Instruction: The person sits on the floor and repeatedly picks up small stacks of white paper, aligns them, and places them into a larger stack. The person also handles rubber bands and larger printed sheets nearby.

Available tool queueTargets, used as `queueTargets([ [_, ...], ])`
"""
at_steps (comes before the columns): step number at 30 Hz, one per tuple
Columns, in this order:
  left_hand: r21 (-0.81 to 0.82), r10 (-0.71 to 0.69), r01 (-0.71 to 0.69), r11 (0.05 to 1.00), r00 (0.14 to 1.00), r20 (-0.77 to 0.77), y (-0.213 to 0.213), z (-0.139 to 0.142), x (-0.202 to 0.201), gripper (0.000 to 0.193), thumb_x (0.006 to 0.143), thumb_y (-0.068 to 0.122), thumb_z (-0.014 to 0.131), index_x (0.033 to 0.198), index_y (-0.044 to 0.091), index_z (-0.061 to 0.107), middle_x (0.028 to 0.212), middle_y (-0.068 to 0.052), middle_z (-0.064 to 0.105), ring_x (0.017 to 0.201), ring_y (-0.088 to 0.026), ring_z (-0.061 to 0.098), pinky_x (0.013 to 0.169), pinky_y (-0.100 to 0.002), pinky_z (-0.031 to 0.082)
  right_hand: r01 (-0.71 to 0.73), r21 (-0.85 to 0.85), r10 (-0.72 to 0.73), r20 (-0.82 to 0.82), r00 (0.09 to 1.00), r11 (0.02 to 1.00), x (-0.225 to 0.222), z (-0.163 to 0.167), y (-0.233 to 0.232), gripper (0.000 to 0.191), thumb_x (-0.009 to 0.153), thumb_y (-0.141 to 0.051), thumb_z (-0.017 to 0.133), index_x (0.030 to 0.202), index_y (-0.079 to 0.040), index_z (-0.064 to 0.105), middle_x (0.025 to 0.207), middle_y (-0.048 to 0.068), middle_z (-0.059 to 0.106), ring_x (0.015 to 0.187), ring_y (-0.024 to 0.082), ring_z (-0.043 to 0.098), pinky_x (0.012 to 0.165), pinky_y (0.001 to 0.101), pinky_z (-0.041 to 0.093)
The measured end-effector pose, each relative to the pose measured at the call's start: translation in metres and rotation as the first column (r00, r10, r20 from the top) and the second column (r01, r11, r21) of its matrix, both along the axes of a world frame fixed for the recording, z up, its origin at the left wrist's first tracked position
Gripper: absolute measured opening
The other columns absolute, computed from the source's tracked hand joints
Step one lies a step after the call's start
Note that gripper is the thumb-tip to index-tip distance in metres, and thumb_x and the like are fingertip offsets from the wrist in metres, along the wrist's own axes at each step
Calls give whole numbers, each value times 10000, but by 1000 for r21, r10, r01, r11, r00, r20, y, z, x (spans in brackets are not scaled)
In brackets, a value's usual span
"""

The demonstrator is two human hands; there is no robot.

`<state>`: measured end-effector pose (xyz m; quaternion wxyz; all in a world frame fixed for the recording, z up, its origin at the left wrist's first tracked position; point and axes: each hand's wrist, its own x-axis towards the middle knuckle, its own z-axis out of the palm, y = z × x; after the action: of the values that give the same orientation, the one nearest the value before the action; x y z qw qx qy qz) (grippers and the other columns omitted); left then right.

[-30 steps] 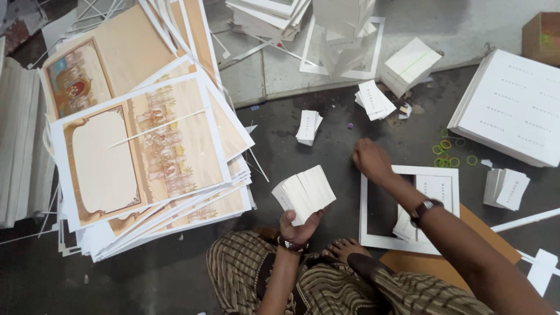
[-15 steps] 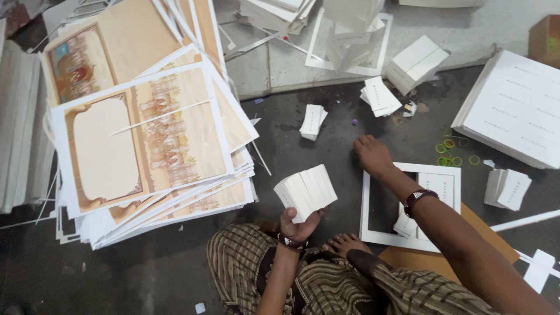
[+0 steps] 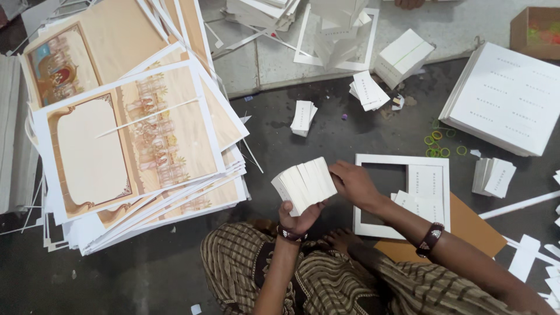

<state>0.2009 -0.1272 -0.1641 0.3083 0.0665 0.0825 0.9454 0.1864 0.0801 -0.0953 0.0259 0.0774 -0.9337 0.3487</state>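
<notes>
Above floor (image 3: 175,274), cards (image 3: 304,184) between hands.

We see a fanned stack of plain white cards (image 3: 304,184), white on every visible face. The large printed sheets (image 3: 131,146) beside it are cream and tan with white borders, bearing ornate brown scrollwork frames and pale orange figures; one sheet at the top shows a blue, red and gold picture. The floor (image 3: 146,274) is dark grey, stained. A white cut-out frame (image 3: 402,160) lies over a brown board (image 3: 466,224). Small rubber bands (image 3: 437,146) are yellow and green. Our trousers (image 3: 326,280) are brown with thin dark and pale stripes. Both wristbands (image 3: 430,240) are dark brown with light studs.
</notes>
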Motion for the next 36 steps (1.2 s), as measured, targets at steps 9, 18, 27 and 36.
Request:
queueTargets([
  [9,-37,-180,181,983,984,14,-15,-32,13,1015,700,254,869,1547,-12,377,1459,-175,556,1318,-347,543,1127,-486,427,-167,-72,163,-51,985,983,-22,-55,64,166,784,-53,625,911,-26,728,844,130,657,770,328,669,695,402,529],
  [18,-842,-663,-408,353,526,-532,18,20,-14,1349,501,404,951,1596,-1,277,1468,-188,422,1403,-380,420,1183,-461,370,389,-822,508,565,651,416,-36,18,91,256,889,-126,512,979,-10,722,558,-51,447,423,58,365,393,263,299],
  [27,-793,-231,-576,196,759,-608,-8,15,-48,1266,529,355,946,1572,-2,323,1363,-156,478,1305,-308,518,1103,-431,454,-593,1,577,228,784,805,30,108,22,110,828,-154,642,905,-76,635,725,109,671,719,304,677,722,453,522],
  [36,-711,-104,-90,697,969,-225,3,11,-27,1145,637,242,891,1602,-30,336,1385,-113,557,1298,-265,528,1113,-376,426,-227,-225,246,60,967,947,-18,13,54,147,860,-90,614,991,-58,672,970,92,716,882,250,681,785,367,534],
])
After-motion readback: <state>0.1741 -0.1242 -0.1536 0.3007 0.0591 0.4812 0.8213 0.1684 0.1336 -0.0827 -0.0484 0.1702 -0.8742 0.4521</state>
